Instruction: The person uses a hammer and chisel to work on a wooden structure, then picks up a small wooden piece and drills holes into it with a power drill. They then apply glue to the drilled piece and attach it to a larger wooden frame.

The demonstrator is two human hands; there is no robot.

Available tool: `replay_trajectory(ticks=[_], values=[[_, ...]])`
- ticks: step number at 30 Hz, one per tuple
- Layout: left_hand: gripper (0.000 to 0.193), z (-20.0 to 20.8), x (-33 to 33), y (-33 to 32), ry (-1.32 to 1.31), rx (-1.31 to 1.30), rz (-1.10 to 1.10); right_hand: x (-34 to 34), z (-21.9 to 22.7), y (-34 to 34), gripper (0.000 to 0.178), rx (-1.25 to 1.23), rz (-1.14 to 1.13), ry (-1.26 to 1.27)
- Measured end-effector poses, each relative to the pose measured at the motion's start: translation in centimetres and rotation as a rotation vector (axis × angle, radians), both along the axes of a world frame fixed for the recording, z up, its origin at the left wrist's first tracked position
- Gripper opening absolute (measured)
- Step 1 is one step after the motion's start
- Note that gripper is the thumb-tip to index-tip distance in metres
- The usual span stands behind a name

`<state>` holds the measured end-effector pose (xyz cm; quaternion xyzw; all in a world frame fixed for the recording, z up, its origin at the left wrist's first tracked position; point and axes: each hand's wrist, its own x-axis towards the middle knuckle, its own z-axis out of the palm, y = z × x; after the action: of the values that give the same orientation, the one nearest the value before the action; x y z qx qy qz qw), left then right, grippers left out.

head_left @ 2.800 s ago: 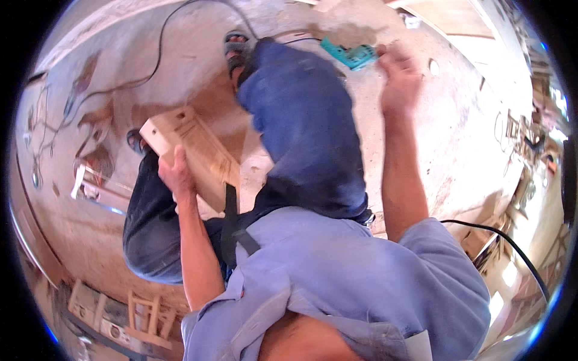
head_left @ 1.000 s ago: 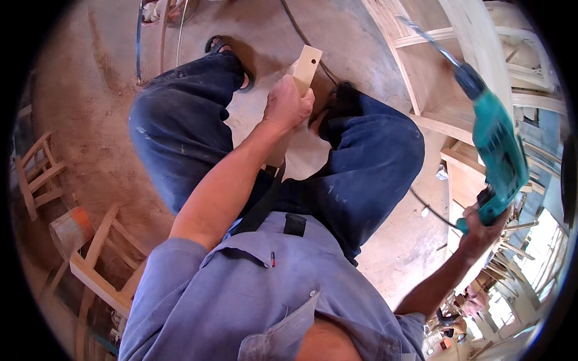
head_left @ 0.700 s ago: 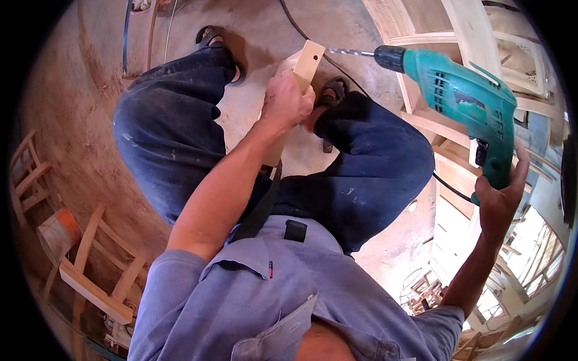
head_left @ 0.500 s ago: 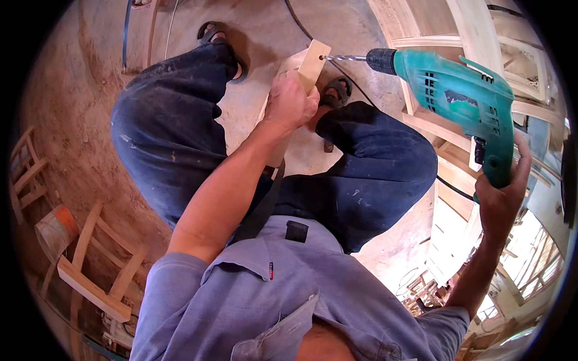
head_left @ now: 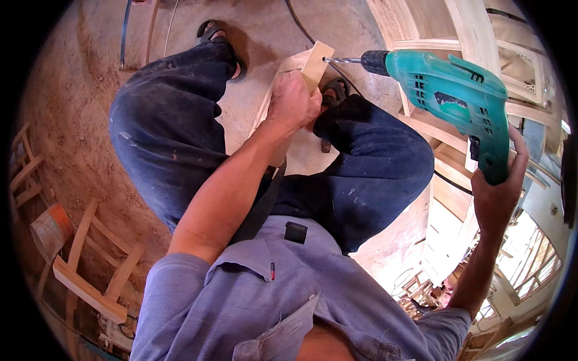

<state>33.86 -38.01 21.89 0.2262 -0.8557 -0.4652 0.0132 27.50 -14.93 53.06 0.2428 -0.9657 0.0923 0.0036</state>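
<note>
My left hand (head_left: 293,101) is closed around a pale wooden piece (head_left: 315,65) between my knees, near its far end. A dark hole shows in the side of that end. My right hand (head_left: 501,189) grips the handle of a teal power drill (head_left: 448,96), held level out to the right. From its black chuck (head_left: 375,62) a twisted metal drill bit (head_left: 344,60) points left, its tip at the hole. How deep the tip sits cannot be made out. The near part of the wood is hidden by my left forearm.
Pale wooden frames (head_left: 430,45) stand at the right. A dark cable (head_left: 299,23) runs over the floor beyond the wood, near my sandalled feet. On the left lie a white and orange bucket (head_left: 51,231) and a wooden frame (head_left: 90,292).
The drill and my right hand have moved slightly left, and less of the bit shows between chuck and wood. My left hand keeps its hold on the wooden piece.
</note>
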Motion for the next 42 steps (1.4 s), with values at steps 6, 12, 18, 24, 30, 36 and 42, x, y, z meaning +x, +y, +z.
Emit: replay_trajectory(ticks=[6, 12, 18, 24, 30, 36, 42], values=[[0.036, 0.3, -0.3, 0.3, -0.016, -0.009, -0.006, -1.4, 2.9, -2.1, 0.076, 0.240, 0.263, 0.058], [0.036, 0.2, 0.0, 0.0, -0.039, -0.024, 0.018, -4.6, 5.4, -8.2, 0.078, 0.212, 0.127, -0.519], [0.039, 0.8, -0.3, 0.2, -0.073, 0.016, -0.002, -6.5, 6.0, -9.6, 0.101, 0.212, -0.015, -0.641], [0.041, 1.0, 0.0, -0.1, -0.077, 0.024, -0.011, -6.1, 6.4, -11.6, 0.074, 0.398, -0.145, -0.612], [0.041, 1.2, 0.1, 0.0, -0.072, 0.050, -0.003, -4.7, 5.5, -11.1, 0.070, 0.260, -0.116, -0.503], [0.039, 0.8, 0.0, 0.1, -0.064, 0.020, -0.018, -4.8, 5.7, -11.6, 0.069, 0.273, -0.137, -0.577], [0.038, 0.3, 0.0, 0.1, -0.050, 0.003, -0.011, -4.6, 5.5, -12.2, 0.072, 0.352, -0.171, -0.536]])
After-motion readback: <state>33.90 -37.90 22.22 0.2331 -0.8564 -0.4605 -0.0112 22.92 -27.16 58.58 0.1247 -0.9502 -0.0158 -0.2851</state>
